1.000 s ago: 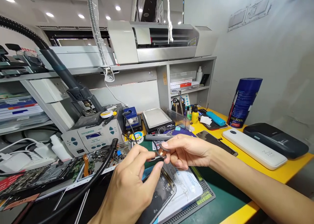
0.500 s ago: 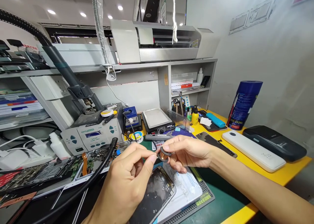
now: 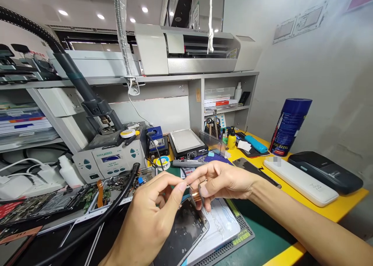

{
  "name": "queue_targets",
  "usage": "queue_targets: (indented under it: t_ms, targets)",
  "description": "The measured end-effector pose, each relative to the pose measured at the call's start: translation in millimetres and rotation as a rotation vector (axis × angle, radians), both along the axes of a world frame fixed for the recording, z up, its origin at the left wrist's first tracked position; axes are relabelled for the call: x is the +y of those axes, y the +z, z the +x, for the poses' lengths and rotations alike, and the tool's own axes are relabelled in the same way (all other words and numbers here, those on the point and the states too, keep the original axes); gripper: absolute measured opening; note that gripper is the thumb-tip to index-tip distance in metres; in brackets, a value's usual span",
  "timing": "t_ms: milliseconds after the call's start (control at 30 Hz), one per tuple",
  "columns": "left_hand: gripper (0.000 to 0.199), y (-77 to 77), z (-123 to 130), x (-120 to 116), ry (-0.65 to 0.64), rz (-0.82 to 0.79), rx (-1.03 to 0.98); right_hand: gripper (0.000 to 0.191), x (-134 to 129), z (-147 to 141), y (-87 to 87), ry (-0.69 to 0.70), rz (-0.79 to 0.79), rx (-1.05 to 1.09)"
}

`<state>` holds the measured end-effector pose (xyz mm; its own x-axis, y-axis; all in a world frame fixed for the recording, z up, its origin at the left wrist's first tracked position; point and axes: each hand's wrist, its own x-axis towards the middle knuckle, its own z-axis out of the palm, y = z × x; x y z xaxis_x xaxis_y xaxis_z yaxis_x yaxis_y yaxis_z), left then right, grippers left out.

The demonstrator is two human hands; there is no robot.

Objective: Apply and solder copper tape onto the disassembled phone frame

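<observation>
My right hand grips a small spool of copper-coloured wire with dark round rims. Its fingers are wrapped about the spool, holding it in the air. Close beside it, my left hand is closed, thumb and index finger pinched together at the wire's loose end next to the spool. The strand between the hands is very thin and hard to see. Below both hands lies a dark flat tablet-like panel with an exposed edge, on top of a white box. My left hand partly hides the panel.
A hot-air station stands left, its black hose crossing the opened devices. Behind my hands are a heating plate and a grey pen-like tool. A blue spray can and white power bank stand right.
My right hand's fingers have shifted around the spool, which now sits turned, showing more copper wire. The index finger reaches closer to my left fingertips. My left hand has barely moved.
</observation>
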<state>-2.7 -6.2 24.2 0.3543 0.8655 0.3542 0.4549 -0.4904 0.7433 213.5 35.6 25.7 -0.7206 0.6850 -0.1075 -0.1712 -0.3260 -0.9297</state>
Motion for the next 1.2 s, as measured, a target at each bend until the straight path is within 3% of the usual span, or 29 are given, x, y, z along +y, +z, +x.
queue_targets:
  t_ms: [267,800,1000,1200]
  targets:
    - [0.02,-2.7,5.3,1.1,-0.031,-0.001,0.002,0.032,-7.2,-4.0,1.9,-0.137,0.096,-0.042]
    - [0.021,-5.6,5.3,4.5,0.056,0.038,0.078,0.034,-5.5,-6.2,-4.5,-0.113,0.192,-0.063]
    - [0.024,-4.4,5.6,9.1,0.075,-0.063,0.07,0.03,-6.3,-7.6,-4.4,-0.14,0.22,-0.058]
    - [0.036,-6.4,5.3,6.9,0.022,-0.333,0.02,0.027,-10.2,-8.4,-3.7,-0.162,0.272,-0.075]
